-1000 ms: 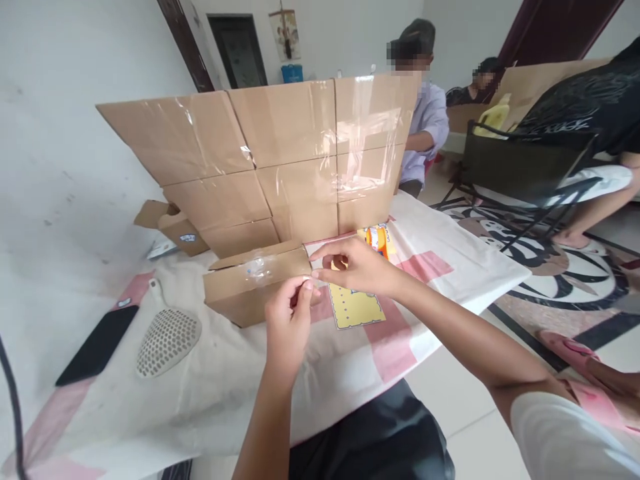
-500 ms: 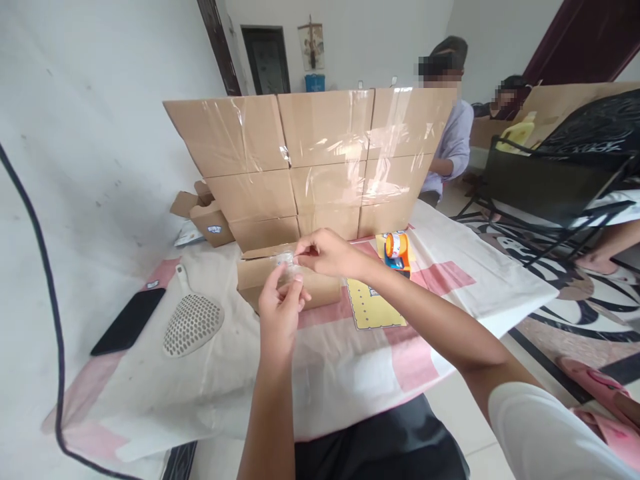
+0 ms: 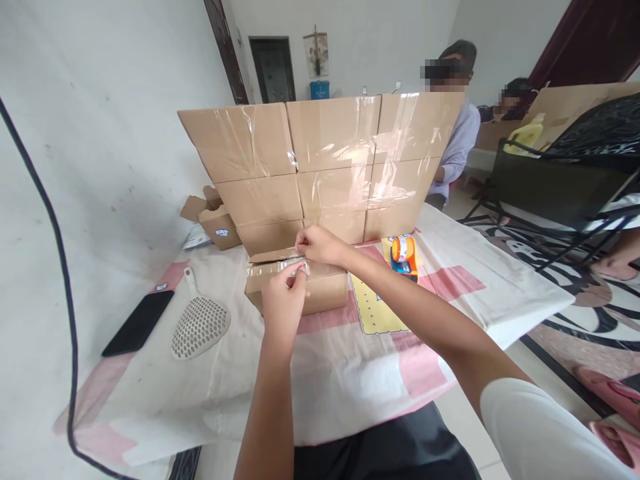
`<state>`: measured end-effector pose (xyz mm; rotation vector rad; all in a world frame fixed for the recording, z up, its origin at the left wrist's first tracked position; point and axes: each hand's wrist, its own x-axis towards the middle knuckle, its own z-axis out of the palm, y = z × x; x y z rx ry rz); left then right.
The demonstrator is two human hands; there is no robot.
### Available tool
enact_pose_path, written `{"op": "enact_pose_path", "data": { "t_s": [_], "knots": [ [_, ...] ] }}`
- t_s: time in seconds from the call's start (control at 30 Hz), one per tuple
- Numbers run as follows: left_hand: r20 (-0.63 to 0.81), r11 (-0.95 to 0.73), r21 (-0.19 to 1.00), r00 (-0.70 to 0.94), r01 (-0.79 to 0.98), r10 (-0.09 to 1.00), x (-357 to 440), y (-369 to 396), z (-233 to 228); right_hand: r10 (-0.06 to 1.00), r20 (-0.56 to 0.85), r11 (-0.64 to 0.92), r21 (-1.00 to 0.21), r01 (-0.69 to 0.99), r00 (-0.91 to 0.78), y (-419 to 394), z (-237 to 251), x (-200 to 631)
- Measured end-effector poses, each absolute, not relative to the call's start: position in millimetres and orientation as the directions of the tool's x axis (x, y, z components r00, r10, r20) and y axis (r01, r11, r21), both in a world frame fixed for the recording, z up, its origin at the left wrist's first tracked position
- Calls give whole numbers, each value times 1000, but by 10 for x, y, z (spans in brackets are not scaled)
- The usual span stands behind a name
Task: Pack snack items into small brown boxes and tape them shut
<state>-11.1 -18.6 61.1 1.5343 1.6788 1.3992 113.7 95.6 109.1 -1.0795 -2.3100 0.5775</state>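
A small brown cardboard box (image 3: pixel 325 290) lies on the cloth-covered table (image 3: pixel 350 367) in front of me. Clear tape (image 3: pixel 273 267) runs along its top seam. My left hand (image 3: pixel 283 303) pinches the tape at the near side of the box top. My right hand (image 3: pixel 320 245) pinches the same tape just above it, over the seam. An orange and blue tape dispenser (image 3: pixel 404 255) stands on the table to the right of the box.
A wall of taped cardboard boxes (image 3: pixel 325 170) rises behind the small box. An open small box (image 3: pixel 213 223) sits at back left. A white perforated scoop (image 3: pixel 200 327) and a black phone (image 3: pixel 139 322) lie at left. A yellow card (image 3: pixel 373 310) lies at right. Two other people sit beyond.
Both hands have moved forward and down onto the box top, and the tape now lies stretched along the seam. The camera view has shifted left.
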Motion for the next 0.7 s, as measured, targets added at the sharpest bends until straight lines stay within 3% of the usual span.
{"op": "enact_pose_path", "data": {
  "t_s": [0.17,0.33,0.43,0.53,0.57,0.63,0.7],
  "knots": [
    [402,-66,670,-286,740,870,-39,-235,534,823,222,559,-479,677,-523,948,1002,1073],
    [341,27,666,-337,746,878,-15,-298,472,907,328,386,-399,832,-264,909,1088,1129],
    [309,45,649,-318,759,896,-32,-358,400,923,383,226,-443,867,-45,828,1064,1576],
    [466,-62,605,-290,794,836,88,-419,210,951,266,37,-601,798,157,544,798,2225],
    [539,-164,570,-216,805,814,179,-438,125,964,183,-27,-661,750,196,408,664,2423],
    [603,-421,443,85,792,793,422,-479,-53,970,62,-126,-702,701,236,117,378,2729],
    [480,-619,323,440,716,759,684,-537,-217,966,-19,-187,-737,649,257,-149,130,2895]
  ]
}}
